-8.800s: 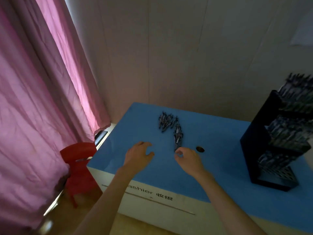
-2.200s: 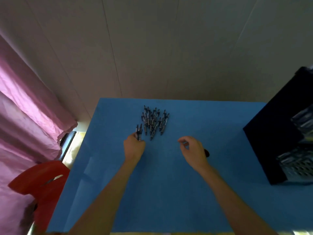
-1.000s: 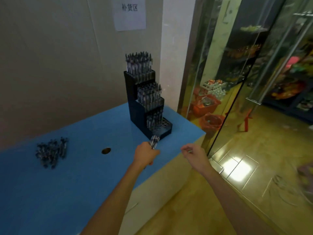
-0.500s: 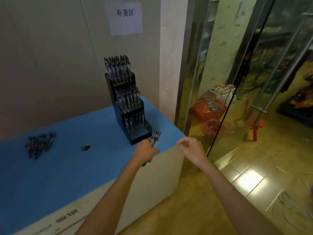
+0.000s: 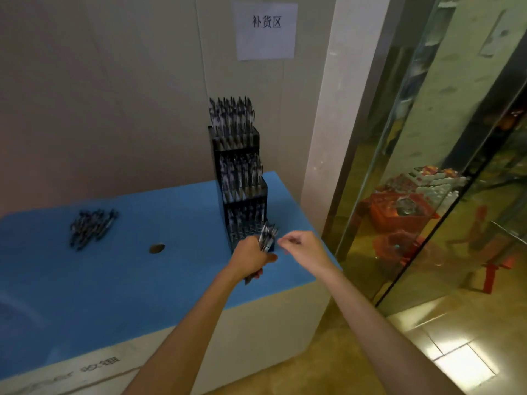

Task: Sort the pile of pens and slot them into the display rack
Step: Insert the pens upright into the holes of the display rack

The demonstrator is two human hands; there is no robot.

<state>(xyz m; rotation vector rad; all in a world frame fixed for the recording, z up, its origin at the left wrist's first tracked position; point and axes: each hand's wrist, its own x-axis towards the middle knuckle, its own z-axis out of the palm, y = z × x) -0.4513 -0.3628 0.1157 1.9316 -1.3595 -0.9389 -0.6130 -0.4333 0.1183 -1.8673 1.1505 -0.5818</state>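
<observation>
Left hand (image 5: 251,256) down at the foot of the black display rack (image 5: 242,195), fingers wrapped round a bundle of pens (image 5: 266,238), tips poking up just in front of the lowest tier. Right hand (image 5: 302,248) just beside, fingers curled in, thumb against forefinger; whether pinching a pen, cannot tell. Rack upright at the far right end of the blue worktop (image 5: 128,280), tiers bristling with pens. Loose pile of pens (image 5: 91,228) lying well apart, far left. Small dark hole (image 5: 157,248) in between.
</observation>
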